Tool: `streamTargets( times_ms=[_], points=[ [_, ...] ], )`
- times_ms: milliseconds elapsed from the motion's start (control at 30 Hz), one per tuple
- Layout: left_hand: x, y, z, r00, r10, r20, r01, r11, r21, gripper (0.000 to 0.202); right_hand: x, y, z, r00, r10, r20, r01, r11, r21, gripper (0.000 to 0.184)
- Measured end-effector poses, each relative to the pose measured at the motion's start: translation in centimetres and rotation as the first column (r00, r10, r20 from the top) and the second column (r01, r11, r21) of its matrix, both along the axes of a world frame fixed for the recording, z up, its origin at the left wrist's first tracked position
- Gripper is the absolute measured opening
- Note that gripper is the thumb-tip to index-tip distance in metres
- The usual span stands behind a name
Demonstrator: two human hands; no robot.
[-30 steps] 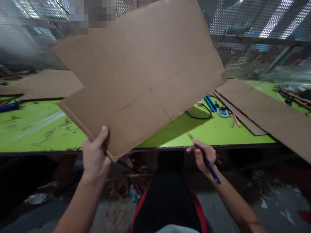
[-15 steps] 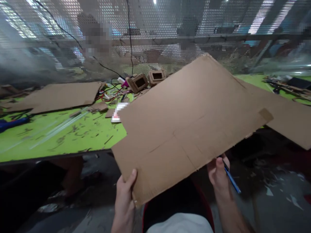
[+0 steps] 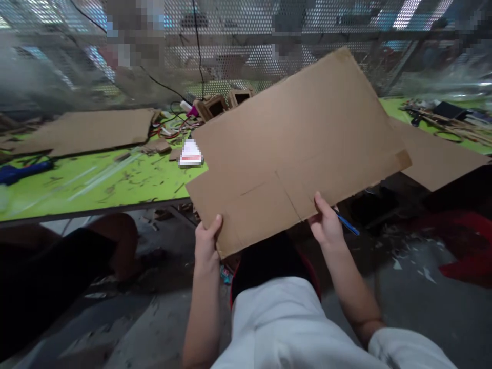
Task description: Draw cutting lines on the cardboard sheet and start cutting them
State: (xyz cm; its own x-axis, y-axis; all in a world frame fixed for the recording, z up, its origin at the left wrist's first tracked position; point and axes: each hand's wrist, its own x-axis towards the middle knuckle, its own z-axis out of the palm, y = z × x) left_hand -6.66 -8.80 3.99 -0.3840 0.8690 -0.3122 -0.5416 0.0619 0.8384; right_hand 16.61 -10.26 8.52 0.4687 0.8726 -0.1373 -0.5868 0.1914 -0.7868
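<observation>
I hold a large brown cardboard sheet (image 3: 300,143) with creases and cut lines, lying almost flat in front of me over the edge of the green table (image 3: 96,184). My left hand (image 3: 206,241) pinches its near left corner, thumb on top. My right hand (image 3: 326,223) grips the near edge further right, thumb on top, and also keeps a blue pen (image 3: 348,224) that sticks out to the right under the sheet.
Another cardboard sheet (image 3: 88,130) lies on the table's left, one more (image 3: 434,154) at the right. Wires and small cardboard boxes (image 3: 215,105) sit at the back by a perforated metal wall. A blue tool (image 3: 23,171) lies far left. A red object (image 3: 465,246) stands on the floor.
The sheet has come down from an upright tilt to near flat and closer to me. My right hand, which held only the pen, now grips the sheet's near edge as well.
</observation>
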Motion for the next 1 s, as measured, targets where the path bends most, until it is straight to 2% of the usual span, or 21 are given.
streamTargets(
  times_ms=[167,300,400,567,700,867,1000],
  points=[
    [-0.9,0.4,-0.3,1.0,-0.012,-0.002,0.012,0.996,0.085,0.059,-0.7,-0.3,0.3,0.994,0.072,-0.083,-0.074,0.997,-0.026,0.04],
    [-0.9,0.5,-1.1,0.999,-0.042,0.006,0.04,0.99,0.132,0.061,-0.9,-0.5,0.5,0.973,0.191,-0.131,-0.201,0.977,-0.065,0.03],
    [-0.7,0.6,-1.8,0.998,-0.061,0.018,0.058,0.986,0.154,0.06,-1.0,-0.5,0.4,0.962,0.219,-0.162,-0.233,0.97,-0.069,0.027],
    [-0.5,0.8,-2.9,0.996,-0.074,0.04,0.065,0.978,0.196,0.058,-1.1,-0.7,-0.2,0.955,0.289,-0.068,-0.291,0.956,-0.028,0.026],
    [0.1,1.1,-3.7,0.995,-0.076,0.063,0.06,0.973,0.222,0.056,-1.1,-1.1,-0.2,0.923,0.383,-0.042,-0.384,0.923,-0.011,0.028],
    [1.2,1.9,-5.1,0.993,-0.075,0.087,0.053,0.971,0.231,0.063,-1.2,-1.7,0.3,0.848,0.53,-0.019,-0.529,0.848,0.024,0.033],
    [2.0,3.0,-5.8,0.991,-0.089,0.103,0.061,0.968,0.245,0.066,-1.2,-2.5,1.1,0.829,0.559,0.015,-0.559,0.827,0.052,0.037]
  ],
)
